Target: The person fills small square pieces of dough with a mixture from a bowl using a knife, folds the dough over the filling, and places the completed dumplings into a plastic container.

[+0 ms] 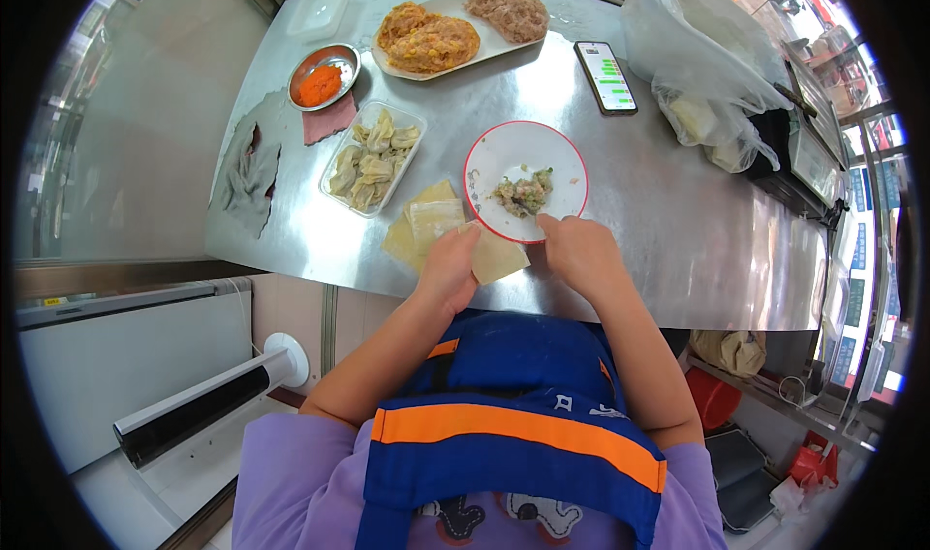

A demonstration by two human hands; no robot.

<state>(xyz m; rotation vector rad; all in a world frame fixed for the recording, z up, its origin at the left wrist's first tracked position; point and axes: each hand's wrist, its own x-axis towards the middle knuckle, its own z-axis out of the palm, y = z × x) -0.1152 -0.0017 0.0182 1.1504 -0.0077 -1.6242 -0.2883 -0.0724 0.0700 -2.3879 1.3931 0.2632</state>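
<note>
Between its thumb and fingers my left hand (449,265) holds a square yellowish dough wrapper (501,256), just below a white bowl with a red rim (476,140). My right hand (581,251) is at the bowl's lower rim, its fingers closed on what seems a thin utensil, mostly hidden, that reaches into the minced filling (524,191). More dough wrappers (407,234) lie on the steel table left of the bowl. Farther left, a clear plastic container (415,123) holds several folded dumplings (374,159).
At the back stand a tray (429,75) of two minced mixtures, a steel bowl (349,55) of orange food and a plastic tub (320,9). Grey cloth (251,176) lies left; a phone (605,78), plastic bags (705,49) and a black appliance (792,179) are right.
</note>
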